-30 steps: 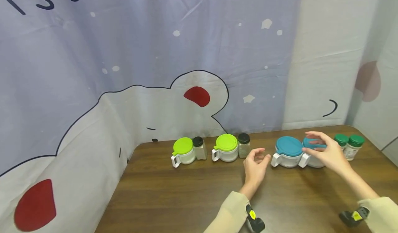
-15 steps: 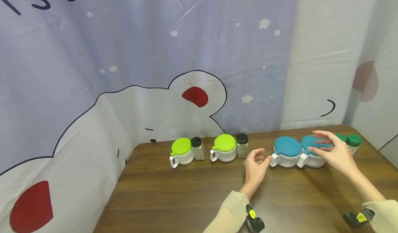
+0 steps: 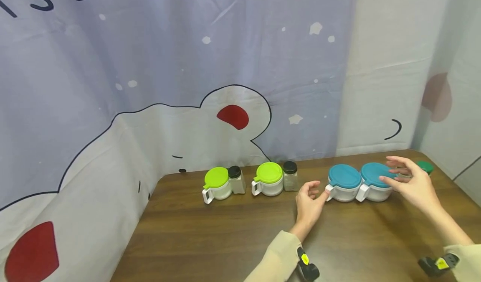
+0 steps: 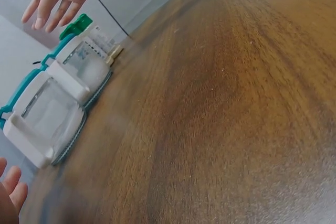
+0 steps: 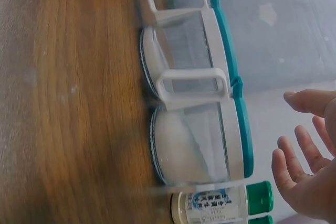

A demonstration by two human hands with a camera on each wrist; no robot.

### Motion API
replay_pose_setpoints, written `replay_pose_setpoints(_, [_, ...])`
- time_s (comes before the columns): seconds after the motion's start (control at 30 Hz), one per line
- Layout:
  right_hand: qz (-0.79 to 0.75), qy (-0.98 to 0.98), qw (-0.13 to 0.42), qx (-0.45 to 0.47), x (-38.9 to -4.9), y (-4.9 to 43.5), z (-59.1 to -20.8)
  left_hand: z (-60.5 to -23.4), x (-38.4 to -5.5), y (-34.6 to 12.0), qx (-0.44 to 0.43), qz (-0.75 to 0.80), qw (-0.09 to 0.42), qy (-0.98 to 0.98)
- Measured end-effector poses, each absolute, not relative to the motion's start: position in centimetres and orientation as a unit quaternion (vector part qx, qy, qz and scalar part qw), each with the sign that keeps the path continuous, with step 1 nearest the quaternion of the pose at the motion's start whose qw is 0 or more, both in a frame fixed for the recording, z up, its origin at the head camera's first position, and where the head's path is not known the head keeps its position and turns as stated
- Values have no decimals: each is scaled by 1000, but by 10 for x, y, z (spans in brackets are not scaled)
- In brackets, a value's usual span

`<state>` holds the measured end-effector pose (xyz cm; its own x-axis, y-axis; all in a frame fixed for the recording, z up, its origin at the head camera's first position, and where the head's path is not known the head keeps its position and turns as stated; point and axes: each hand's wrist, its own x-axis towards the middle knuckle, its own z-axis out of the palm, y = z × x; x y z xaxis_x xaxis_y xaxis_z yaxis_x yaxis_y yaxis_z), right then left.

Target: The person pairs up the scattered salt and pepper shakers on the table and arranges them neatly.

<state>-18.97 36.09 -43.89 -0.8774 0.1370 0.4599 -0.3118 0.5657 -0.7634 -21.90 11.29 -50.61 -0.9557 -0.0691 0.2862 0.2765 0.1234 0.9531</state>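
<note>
Two glass seasoning jars with blue lids stand side by side at the back right of the table: a left one (image 3: 344,184) and a right one (image 3: 377,181), both with white handles. White granules show inside the right jar (image 5: 181,145) in the right wrist view. My left hand (image 3: 309,202) is just left of the left jar, fingers loosely bent, its thumb tip overlapping the handle in the head view. My right hand (image 3: 415,186) hovers at the right jar's right side with thumb and fingers spread; the right wrist view shows a gap between it and the lid.
Two green-capped shakers (image 5: 212,205) stand right of the blue-lidded jars, mostly hidden behind my right hand in the head view. Further left are two green-lidded jars (image 3: 269,178) (image 3: 218,184), each beside a black-capped shaker (image 3: 290,176). A printed curtain (image 3: 188,64) hangs behind the wooden table (image 3: 225,240).
My right hand has moved right, from over the right blue lid to its right edge, now covering more of the green-capped shakers. My left hand has come slightly closer to the left jar's handle.
</note>
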Motion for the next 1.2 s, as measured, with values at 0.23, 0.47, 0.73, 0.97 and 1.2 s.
replay_pose_setpoints(0.23, [460, -851, 249, 38, -186, 372, -438, -505, -220, 117, -70, -665, 122, -734])
replay_pose_setpoints(0.47, [470, -843, 261, 18, -187, 379, -436, -506, -220, 125, -53, -667, 115, -735])
replay_pose_setpoints(0.73, [454, -850, 265, 0, -186, 386, -435, -508, -220, 128, -46, -668, 114, -734])
replay_pose_setpoints(0.97, [438, -858, 267, -18, -186, 392, -438, -509, -219, 128, -49, -671, 109, -731])
replay_pose_setpoints(1.2, [441, -857, 267, -22, -185, 398, -441, -511, -219, 130, -52, -667, 111, -734])
